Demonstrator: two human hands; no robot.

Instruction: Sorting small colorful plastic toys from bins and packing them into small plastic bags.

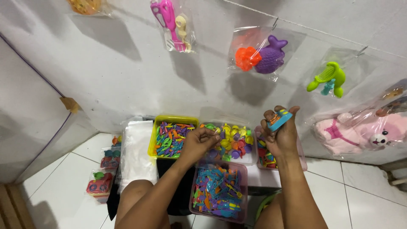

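Note:
My right hand (282,138) is raised above the pink-rimmed box (302,157) and grips a small blue toy piece with orange bits on top (279,119). My left hand (199,142) hovers with pinched fingers at the near-left edge of the clear box of small plastic toy cups (231,142); whether it holds a piece I cannot tell. To its left stands a yellow tub of many-coloured toy cutlery (170,139). Below my hands sits a pink-tinted box of blue and purple toy utensils (218,191). My knees frame the boxes.
A stack of clear plastic bags (136,154) lies left of the yellow tub, with filled toy packets (101,184) on the white tiles beside it. Bagged toys hang on the wall: a purple fish mould (269,55), a green comb (328,78), a pink plush (364,133).

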